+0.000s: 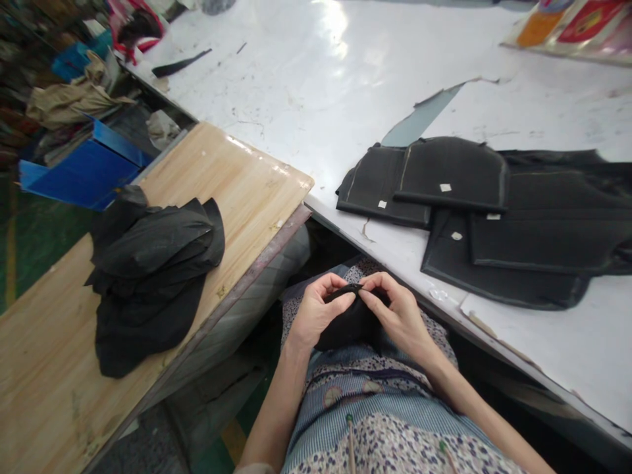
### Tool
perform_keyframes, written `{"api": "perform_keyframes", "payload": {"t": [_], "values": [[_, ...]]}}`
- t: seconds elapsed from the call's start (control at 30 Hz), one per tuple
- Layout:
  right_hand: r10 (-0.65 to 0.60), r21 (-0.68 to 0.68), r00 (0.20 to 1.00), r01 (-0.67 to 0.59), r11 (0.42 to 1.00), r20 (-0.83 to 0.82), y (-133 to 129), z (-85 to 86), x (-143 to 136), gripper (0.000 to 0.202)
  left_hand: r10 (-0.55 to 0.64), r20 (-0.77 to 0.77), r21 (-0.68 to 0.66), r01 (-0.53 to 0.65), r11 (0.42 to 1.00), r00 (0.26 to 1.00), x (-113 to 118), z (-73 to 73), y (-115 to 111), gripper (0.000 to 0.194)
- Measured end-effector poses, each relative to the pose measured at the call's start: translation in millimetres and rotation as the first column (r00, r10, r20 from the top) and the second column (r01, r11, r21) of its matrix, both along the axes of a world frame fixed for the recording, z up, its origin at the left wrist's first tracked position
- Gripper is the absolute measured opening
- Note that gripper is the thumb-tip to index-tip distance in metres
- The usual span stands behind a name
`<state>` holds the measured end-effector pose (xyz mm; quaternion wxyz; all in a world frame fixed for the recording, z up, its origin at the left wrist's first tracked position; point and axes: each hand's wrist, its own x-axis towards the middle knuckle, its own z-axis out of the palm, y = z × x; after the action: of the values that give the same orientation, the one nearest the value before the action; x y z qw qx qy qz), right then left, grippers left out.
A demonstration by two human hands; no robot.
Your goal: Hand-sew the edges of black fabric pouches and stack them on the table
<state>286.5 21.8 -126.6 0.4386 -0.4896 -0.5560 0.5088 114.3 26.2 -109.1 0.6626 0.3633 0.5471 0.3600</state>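
A piece of black fabric point(345, 330) hangs over my lap, its top edge pinched between my two hands. My left hand point(323, 306) grips that edge with thumb and forefinger. Close beside it, my right hand point(392, 306) pinches the same edge, and the fingertips of both hands nearly meet. The lower part of the fabric rests against the patterned apron point(355, 395). Any small detail at the pinched edge is too fine to make out.
On the white table point(296, 85) to the right lie several black fabric pieces point(538, 224) with small white tags. A wooden board point(237, 191) at left bears a crumpled black cloth point(153, 263). Beyond it stands a blue box point(89, 164). Printed plastic packaging point(573, 29) is at the far right.
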Motion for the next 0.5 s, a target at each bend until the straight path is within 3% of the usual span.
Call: {"api": "perform_keyframes", "payload": {"t": [0.23, 0.5], "values": [[0.014, -0.071, 0.998, -0.018, 0.997, -0.062, 1, -1.4, 1, 0.008, 0.011, -0.002, 0.014, -0.011, 1.0, 1.0, 0, 1.2, 1, 0.02], [0.059, -0.05, 0.991, -0.065, 0.997, -0.117, 7, 10.1, -4, 0.012, -0.101, -0.152, 0.14, 0.123, 0.983, 0.983, -12, 12.5, 5, 0.021]]}}
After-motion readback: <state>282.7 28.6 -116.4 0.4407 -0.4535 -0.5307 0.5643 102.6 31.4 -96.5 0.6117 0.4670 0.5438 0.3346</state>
